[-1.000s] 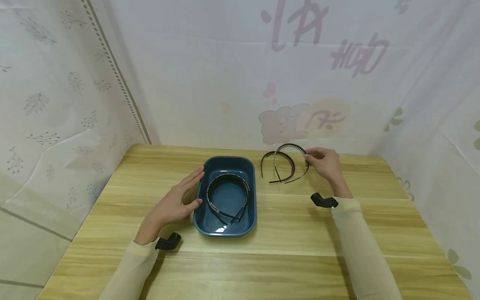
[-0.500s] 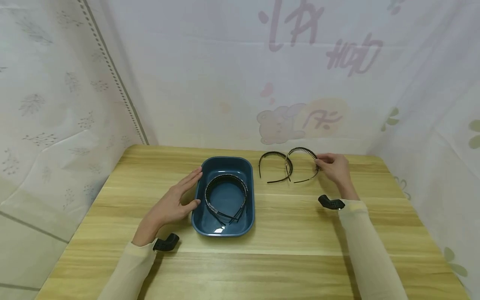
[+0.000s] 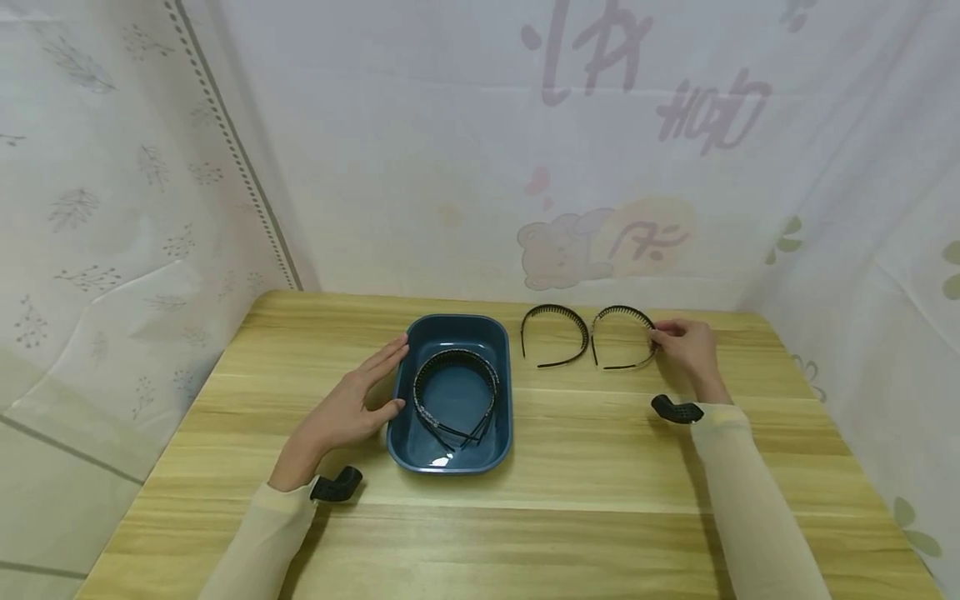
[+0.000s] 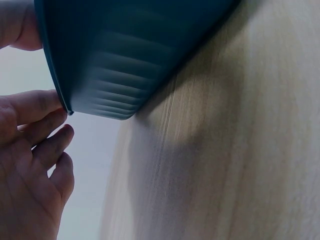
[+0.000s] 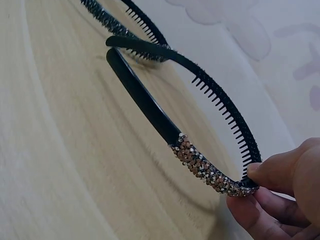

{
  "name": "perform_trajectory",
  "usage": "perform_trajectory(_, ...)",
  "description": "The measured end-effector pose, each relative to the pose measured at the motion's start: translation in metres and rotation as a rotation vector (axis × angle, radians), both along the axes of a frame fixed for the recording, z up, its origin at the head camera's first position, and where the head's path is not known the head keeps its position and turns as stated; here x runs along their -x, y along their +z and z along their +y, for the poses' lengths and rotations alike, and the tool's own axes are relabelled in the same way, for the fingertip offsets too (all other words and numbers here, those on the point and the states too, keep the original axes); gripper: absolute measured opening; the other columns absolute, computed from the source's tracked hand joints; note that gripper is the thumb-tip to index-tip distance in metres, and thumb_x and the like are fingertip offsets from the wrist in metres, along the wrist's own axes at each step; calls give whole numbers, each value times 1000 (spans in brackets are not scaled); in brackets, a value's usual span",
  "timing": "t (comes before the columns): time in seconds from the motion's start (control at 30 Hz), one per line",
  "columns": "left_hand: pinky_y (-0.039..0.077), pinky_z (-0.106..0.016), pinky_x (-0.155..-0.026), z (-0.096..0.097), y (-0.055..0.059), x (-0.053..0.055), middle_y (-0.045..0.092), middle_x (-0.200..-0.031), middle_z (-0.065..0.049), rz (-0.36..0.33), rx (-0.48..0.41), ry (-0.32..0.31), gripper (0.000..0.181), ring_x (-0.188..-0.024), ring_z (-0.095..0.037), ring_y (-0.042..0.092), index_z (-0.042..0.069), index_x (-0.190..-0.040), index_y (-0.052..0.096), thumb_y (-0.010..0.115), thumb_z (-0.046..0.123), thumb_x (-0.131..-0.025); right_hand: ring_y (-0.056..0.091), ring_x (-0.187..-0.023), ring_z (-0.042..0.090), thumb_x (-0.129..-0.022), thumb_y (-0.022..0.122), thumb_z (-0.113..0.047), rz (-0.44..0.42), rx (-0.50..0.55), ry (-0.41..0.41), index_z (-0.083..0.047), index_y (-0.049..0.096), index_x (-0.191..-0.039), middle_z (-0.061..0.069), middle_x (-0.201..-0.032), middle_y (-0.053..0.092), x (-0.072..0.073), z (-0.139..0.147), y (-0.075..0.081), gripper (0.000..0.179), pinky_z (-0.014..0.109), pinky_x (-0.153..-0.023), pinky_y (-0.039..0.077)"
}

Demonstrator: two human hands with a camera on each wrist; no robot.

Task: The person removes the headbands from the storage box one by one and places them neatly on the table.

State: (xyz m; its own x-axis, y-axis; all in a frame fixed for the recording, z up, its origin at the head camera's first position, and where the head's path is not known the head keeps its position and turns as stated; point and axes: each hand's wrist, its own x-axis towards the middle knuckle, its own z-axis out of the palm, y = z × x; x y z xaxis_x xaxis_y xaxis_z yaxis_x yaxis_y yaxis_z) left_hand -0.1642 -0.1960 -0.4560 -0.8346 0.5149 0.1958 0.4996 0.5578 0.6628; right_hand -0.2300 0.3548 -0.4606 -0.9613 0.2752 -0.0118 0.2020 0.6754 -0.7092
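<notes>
Between thumb and fingers my right hand pinches the curved end of a black toothed headband. In the right wrist view, pinkish-gold rhinestones cover part of that headband, and its tips are plain black. Just to its left on the table lies another headband, whose dark glittering stones show in the right wrist view. Several headbands lie stacked in a blue rectangular tray. My left hand rests on the tray's left rim, fingers extended and thumb apart. From the left wrist, the tray's ribbed outer wall shows.
The wood-grain table runs back to a printed white curtain, close behind the two loose headbands. More curtain hangs at the left and right sides. A black camera mount sits on the right wrist, another on the left.
My right hand has moved right and slightly nearer, lowering its headband, which overlapped the other one in view and now sits apart beside it. My left hand and the tray stay put.
</notes>
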Motion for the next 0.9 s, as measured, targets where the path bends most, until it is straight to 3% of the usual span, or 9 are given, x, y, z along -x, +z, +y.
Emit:
perform_trajectory(0.1, 29, -64, -121, 0, 0, 0, 20, -173, -7, -7, 0, -3, 79, -158, -34, 22, 6, -162, 29, 68, 10, -93, 64, -91, 13, -99, 68, -27, 6, -2, 5, 2, 72, -123, 25, -118, 72, -2, 2, -4, 38, 14, -71, 47)
perform_trajectory(0.3, 27, -64, -122, 0, 1, 0, 19, -173, -5, -33, -10, -3, 81, -159, -34, 20, 7, -162, 28, 69, 8, -92, 62, -80, 4, -99, 69, -25, 31, -1, 12, 5, 71, -121, 27, -115, 73, -5, 3, -6, 37, 10, -64, 48)
perform_trajectory(0.4, 26, -65, -122, 0, 1, 0, 18, -173, -5, -39, -10, 1, 81, -159, -34, 20, 8, -162, 28, 69, 8, -92, 68, -84, 14, -99, 68, -26, 18, -18, 18, 4, 71, -122, 27, -115, 73, -6, 3, -5, 38, 13, -66, 50)
perform_trajectory(0.57, 26, -64, -122, -1, 1, 0, 19, -173, -4, -38, -15, -1, 81, -159, -34, 20, 9, -163, 28, 69, 7, -92, 68, -103, 36, -99, 66, -32, -43, -60, 40, 4, 69, -124, 27, -117, 71, -6, 3, 1, 43, 31, -78, 55)
perform_trajectory(0.63, 26, -65, -122, -1, 1, 0, 19, -173, -4, -38, -17, -4, 81, -159, -34, 20, 8, -163, 28, 69, 7, -92, 67, -105, 38, -99, 66, -33, -65, -70, 46, 3, 68, -126, 27, -118, 70, -4, 4, 3, 45, 36, -82, 54)
perform_trajectory(0.8, 27, -65, -122, -1, 0, 0, 19, -173, -5, -38, -20, -7, 82, -159, -34, 20, 8, -163, 28, 70, 8, -92, 73, -95, 34, -99, 66, -31, -111, -53, 78, 7, 63, -130, 31, -123, 67, -3, 4, 9, 50, 29, -74, 58)
perform_trajectory(0.9, 27, -65, -122, -1, 0, 1, 19, -173, -5, -34, -20, -7, 81, -159, -34, 20, 8, -162, 28, 69, 8, -93, 70, -104, 40, -101, 63, -33, -137, -65, 106, 8, 59, -135, 33, -128, 63, -3, 4, 12, 54, 39, -83, 59)
